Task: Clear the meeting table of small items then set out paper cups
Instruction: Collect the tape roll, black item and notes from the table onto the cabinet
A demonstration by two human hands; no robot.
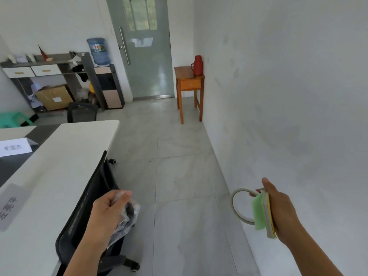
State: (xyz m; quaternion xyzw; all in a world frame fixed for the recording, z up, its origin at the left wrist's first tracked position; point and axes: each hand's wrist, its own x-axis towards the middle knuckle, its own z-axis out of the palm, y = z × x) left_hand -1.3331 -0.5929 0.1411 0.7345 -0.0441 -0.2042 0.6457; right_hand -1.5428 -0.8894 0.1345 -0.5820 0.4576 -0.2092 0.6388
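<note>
My left hand (108, 212) grips a clear plastic bag (127, 216) with small dark items inside, held over the floor beside a black chair. My right hand (278, 208) holds a pad of coloured sticky notes (260, 214), green sheet outermost, and a thin roll of tape (238, 208) hangs from its fingers near the right wall. The white meeting table (65, 156) lies at the left, with two paper name cards on it, one (15, 148) farther back and one (11, 206) near the front edge. No paper cups are in sight.
A black mesh office chair (87, 208) is pushed against the table edge. Ahead is tiled floor leading to a grey glass door (145, 46). A wooden side table (189, 84) with a red thermos (197, 65) stands by the right wall. Water dispenser (103, 76) and shelf unit (49, 70) are back left.
</note>
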